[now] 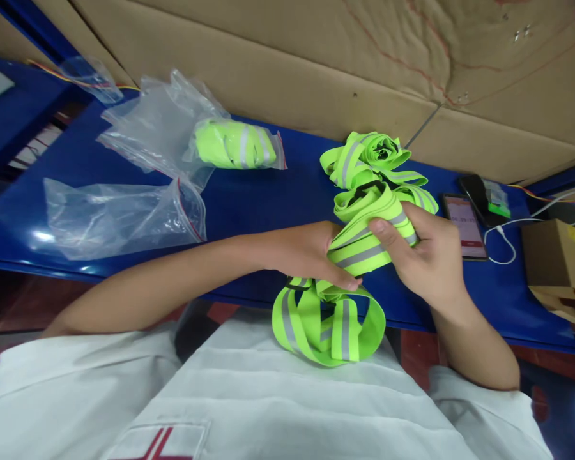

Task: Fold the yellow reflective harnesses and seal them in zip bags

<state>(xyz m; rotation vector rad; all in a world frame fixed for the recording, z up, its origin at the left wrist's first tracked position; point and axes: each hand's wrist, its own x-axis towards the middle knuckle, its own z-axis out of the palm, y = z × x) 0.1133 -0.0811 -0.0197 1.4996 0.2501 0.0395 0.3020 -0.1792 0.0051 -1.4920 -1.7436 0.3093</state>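
A bundle of neon-yellow reflective straps (364,239) with grey stripes is held between my two hands over the front of the blue table. My left hand (311,255) grips its lower left part, thumb across the front. Its other fingers are hidden behind the straps. On the right end, my right hand (424,249) is closed with the thumb pressed on top. Loose loops of the bundle (345,329) hang below my left hand, past the table edge. Behind it lies a pile of similar reflective straps (359,160), partly coiled.
A bagged strap roll (239,145) lies at the back, beside clear plastic bags (158,121) and another clear bag (124,214). On the right are a lit phone (464,223), a dark object (476,195), a white cable (505,246) and a cardboard box (551,255). Cardboard panels (287,70) stand behind the blue table (249,207).
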